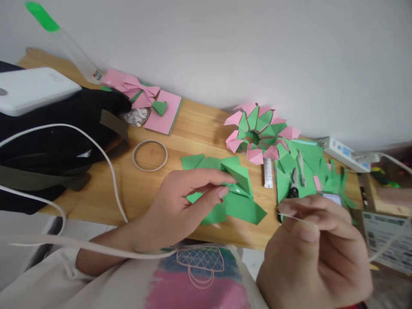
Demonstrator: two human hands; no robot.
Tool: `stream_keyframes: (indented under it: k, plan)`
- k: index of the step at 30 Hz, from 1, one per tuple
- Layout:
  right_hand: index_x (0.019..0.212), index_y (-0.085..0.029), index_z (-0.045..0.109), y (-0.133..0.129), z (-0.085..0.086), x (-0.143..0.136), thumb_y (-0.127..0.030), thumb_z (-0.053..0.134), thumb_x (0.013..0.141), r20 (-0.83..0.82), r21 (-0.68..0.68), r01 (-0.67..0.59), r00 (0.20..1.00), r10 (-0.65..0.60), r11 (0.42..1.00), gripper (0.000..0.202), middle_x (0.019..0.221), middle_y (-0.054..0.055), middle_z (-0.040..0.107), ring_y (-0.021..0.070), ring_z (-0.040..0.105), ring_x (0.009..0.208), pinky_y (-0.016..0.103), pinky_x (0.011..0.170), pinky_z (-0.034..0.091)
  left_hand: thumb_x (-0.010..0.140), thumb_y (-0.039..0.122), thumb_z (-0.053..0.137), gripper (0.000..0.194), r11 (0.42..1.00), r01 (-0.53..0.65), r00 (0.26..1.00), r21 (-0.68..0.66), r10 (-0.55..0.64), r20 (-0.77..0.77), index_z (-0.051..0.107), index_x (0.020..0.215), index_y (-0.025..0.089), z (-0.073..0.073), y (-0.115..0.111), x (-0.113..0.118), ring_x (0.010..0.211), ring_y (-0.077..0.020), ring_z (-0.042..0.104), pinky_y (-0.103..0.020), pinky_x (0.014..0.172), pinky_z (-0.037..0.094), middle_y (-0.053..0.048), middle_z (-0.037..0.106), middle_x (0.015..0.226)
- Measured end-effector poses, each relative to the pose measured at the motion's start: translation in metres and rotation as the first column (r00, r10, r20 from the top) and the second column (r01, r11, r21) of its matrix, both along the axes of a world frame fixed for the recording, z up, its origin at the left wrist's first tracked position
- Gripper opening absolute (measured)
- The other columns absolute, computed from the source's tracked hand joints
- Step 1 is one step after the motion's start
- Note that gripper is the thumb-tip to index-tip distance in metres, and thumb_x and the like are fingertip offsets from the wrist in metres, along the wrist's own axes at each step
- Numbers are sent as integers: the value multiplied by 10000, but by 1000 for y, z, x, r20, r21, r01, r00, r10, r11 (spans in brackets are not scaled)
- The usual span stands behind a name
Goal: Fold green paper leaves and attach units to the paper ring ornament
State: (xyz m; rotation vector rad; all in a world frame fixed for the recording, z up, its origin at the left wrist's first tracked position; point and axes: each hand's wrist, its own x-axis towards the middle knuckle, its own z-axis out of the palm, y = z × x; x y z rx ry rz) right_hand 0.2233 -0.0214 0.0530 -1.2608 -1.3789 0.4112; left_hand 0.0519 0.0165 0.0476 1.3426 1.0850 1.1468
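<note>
My left hand (180, 206) pinches a folded green paper piece (243, 208) between thumb and fingers, above the wooden table. A wet-looking shiny patch shows on the paper beside the thumb. Nearer the camera on the right, my right hand (317, 249) is closed, with a thin pale strip (298, 218) between thumb and fingertips. What exactly the strip is cannot be made out. Behind the hands stands a ring-shaped pink and green folded-paper flower (257, 133). A white tube (268, 173) lies just below it, and scissors (294, 184) rest on green paper beyond my right hand.
A tape roll (149, 155) lies left of the green paper. Pink paper sheets (165, 111) are stacked at the back. On the left are a black bag (71, 141) and a white power bank (38, 90); white cables cross there. A power strip (344, 154) sits right.
</note>
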Motion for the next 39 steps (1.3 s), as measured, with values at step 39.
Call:
stream_keyframes:
  k: [39]
  plan:
    - [1218, -186, 584, 229, -65, -215, -342, 581, 940, 76, -635, -533, 677, 732, 559, 319, 1250, 91, 605, 211, 628, 1044, 428, 879, 549, 729, 338, 713, 221, 846, -479, 876, -235, 477, -67, 750, 873, 174, -45, -8, -114, 700, -211, 735, -314, 654, 628, -72, 789, 880]
